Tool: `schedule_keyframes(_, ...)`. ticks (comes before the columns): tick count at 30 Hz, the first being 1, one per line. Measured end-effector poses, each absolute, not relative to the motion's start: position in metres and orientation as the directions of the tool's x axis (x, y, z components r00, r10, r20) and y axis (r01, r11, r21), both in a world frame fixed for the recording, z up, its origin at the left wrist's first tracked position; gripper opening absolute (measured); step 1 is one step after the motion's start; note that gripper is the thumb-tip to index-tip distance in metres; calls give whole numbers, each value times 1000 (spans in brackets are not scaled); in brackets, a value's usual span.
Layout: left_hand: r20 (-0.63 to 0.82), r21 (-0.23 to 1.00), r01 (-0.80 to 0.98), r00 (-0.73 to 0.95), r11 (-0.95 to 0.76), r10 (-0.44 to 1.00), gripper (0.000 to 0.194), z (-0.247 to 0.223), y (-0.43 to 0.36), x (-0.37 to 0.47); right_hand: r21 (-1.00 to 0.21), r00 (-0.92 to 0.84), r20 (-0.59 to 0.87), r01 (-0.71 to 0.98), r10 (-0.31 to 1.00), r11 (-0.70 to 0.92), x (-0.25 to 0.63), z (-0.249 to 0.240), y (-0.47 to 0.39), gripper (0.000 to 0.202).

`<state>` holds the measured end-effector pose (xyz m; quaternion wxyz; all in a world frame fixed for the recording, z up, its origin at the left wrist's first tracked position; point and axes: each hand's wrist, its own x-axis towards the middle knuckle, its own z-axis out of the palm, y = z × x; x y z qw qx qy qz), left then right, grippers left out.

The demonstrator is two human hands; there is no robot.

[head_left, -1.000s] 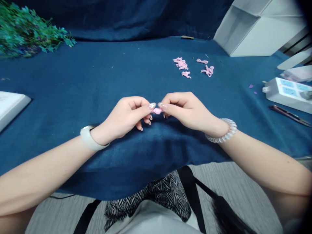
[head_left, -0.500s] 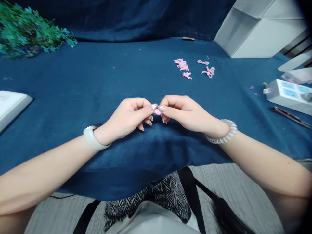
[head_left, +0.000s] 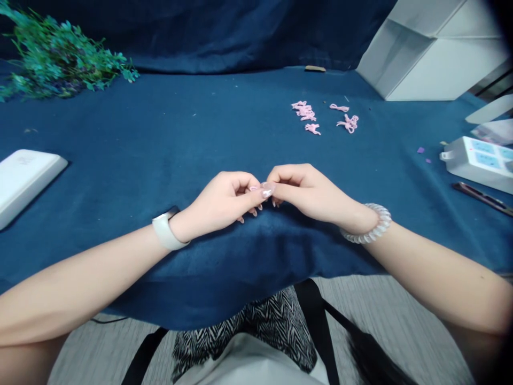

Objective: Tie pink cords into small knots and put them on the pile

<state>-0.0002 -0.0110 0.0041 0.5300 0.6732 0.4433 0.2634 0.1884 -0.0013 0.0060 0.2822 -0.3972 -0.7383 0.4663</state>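
My left hand (head_left: 226,200) and my right hand (head_left: 310,193) meet over the front part of the blue cloth, thumbs and forefingers pinched together and touching. Between them is a small pink cord (head_left: 254,188); just a bit of it shows by my left forefinger, and the fingers cover the rest. Farther back lie several pink cord knots: a clustered row (head_left: 304,111), a small knot (head_left: 312,129), a narrow looped piece (head_left: 339,108) and a larger bow-like knot (head_left: 348,124).
A white box-shaped device (head_left: 30,179) lies at the left, with green artificial foliage (head_left: 72,59) behind it. To the right are a white power strip (head_left: 481,160), a dark slim tool (head_left: 483,197) and a large white box (head_left: 433,69). Blue cloth (head_left: 180,133) covers the table.
My hands have drawn closer together, and my left thumb now overlaps the right fingertips. The pink cord between them is more hidden. The whole view has shifted slightly.
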Motion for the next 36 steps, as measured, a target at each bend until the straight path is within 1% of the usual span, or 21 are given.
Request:
schedule_keyframes(6,-31,964,247,475,-99,880,24,2,-10,-2,-989,-557,-58,145,829,28,191,8,3,31)
schedule_keyframes(8,5,960,244,469,-135,883,22,2,-9,-4,-992,-552,-65,124,831,4,191,7,4,29)
schedule_keyframes(11,49,944,272,440,-186,896,19,3,-7,-6,-992,-558,-65,129,828,9,192,6,5,28)
schedule_keyframes(14,56,940,283,420,-190,906,19,4,-6,-6,-989,-603,-81,149,794,12,192,4,4,29)
schedule_keyframes(17,50,948,263,431,-178,901,20,4,-6,-5,-985,-630,-85,171,772,31,193,2,4,29)
schedule_keyframes(20,30,966,217,433,-137,901,22,3,-6,-5,-976,-618,-52,197,784,91,193,3,4,32)
schedule_keyframes(22,-4,982,171,443,-81,896,24,1,-6,-4,-969,-618,-29,210,786,129,193,4,4,35)
schedule_keyframes(24,-55,993,120,467,-2,883,25,-1,-5,-4,-972,-631,-19,195,775,134,193,5,4,37)
schedule_keyframes(27,-113,993,85,487,82,866,27,-4,-4,-2,-981,-645,-23,161,764,106,192,5,5,39)
schedule_keyframes(30,-120,991,103,483,80,867,29,-4,-5,-1,-989,-641,-42,135,766,59,192,2,7,40)
schedule_keyframes(34,-132,988,129,486,79,864,33,-3,-6,-1,-996,-666,-88,43,741,-79,192,-3,10,42)
schedule_keyframes(36,-134,988,132,492,79,860,35,-3,-6,0,-995,-669,-92,31,738,-96,192,-3,10,41)
